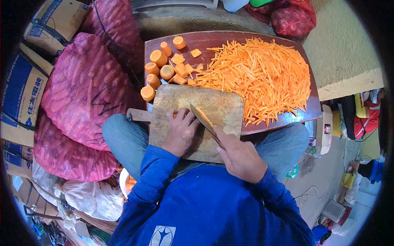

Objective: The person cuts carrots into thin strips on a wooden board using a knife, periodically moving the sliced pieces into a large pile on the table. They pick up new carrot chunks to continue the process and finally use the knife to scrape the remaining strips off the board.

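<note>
My right hand (242,156) grips a knife (204,122), its blade slanting up and left over the wooden cutting board (223,104). Cut carrot (204,116) lies along the blade's right side. Beside the blade, my left hand (180,131) rests on the board with curled fingers. A bit of orange carrot (175,115) shows beneath those fingers, mostly hidden. Beyond the board, a large heap of carrot sticks (262,78) covers the right of a dark red tabletop (246,36). Several short carrot chunks (158,57) stand or lie at its left.
Pink mesh sacks (82,90) full of produce are stacked at left, beside cardboard boxes (24,90). Another handle (138,115) juts out left of the board. A white container (124,182) holding orange pieces sits by my left arm. A red net bag (293,18) lies at the back.
</note>
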`<state>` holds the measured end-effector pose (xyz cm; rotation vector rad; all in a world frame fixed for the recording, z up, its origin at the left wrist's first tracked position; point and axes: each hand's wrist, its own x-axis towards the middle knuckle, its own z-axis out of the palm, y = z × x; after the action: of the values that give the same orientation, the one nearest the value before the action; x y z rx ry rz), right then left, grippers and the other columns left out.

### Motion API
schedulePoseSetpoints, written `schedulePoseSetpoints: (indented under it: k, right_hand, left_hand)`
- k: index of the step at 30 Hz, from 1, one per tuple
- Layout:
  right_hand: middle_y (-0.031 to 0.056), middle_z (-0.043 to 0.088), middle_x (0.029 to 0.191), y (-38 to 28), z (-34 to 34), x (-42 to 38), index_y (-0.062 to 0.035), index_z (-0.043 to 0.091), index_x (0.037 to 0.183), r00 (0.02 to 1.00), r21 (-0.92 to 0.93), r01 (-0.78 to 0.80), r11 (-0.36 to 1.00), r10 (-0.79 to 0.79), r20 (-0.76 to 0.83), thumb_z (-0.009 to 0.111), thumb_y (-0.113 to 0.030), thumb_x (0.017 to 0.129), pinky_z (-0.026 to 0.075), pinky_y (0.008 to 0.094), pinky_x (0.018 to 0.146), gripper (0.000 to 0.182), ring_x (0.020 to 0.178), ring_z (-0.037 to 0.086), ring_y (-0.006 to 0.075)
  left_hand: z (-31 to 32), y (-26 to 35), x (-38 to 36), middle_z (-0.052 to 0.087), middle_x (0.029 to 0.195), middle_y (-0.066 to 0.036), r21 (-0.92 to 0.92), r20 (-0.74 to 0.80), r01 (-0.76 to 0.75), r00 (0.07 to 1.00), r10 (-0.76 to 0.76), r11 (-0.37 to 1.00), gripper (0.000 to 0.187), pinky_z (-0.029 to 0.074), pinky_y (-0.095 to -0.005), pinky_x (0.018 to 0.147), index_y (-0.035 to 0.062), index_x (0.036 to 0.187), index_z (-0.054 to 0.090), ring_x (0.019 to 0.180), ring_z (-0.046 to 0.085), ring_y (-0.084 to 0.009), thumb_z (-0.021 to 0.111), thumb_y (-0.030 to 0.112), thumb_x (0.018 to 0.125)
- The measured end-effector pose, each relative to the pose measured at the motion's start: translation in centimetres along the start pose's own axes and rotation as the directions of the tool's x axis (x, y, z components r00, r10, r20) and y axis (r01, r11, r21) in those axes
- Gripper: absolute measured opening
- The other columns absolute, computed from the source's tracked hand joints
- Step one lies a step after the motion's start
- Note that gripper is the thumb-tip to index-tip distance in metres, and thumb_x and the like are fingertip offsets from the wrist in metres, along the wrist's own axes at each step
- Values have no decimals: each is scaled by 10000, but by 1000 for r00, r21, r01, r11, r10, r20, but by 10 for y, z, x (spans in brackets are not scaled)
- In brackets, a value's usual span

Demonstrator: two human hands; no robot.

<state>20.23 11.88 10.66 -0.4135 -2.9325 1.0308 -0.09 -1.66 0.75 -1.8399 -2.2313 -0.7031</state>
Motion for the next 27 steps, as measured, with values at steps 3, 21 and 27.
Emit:
schedulePoseSetpoints:
  k: [3, 21, 27]
  right_hand:
    - [259, 704, 1060, 4, 6, 8, -13, 472, 1491, 1000, -23, -8, 1000, 8, 27, 604, -220, 1069, 593, 533, 698, 487, 848, 727, 468]
    - [278, 710, 1136, -5, -2, 30, -27, 468, 1523, 986, 26, -118, 993, 114, 124, 615, -145, 1056, 568, 555, 826, 503, 1035, 709, 471]
    - [277, 705, 1110, 0, 17, 31, -20, 444, 1526, 989, 32, -103, 994, 99, 110, 612, -139, 1050, 557, 562, 821, 518, 1025, 698, 480]
  left_hand:
    - [0, 1, 2, 693, 1199, -42, -26, 5, 14, 1000, -14, 1000, 321, 380, -528, 1014, 85, 1149, 790, 1146, 601, -270, 710, 153, 846]
    - [-2, 1, 4, 674, 1078, -74, -207, -72, 85, 992, -102, 975, 358, 371, -506, 937, 61, 1126, 765, 1072, 612, -294, 831, 108, 777]
    - [1, -4, -3, 686, 1124, -82, -123, -54, 93, 993, -100, 988, 337, 376, -518, 958, 64, 1126, 766, 1101, 625, -304, 823, 101, 796]
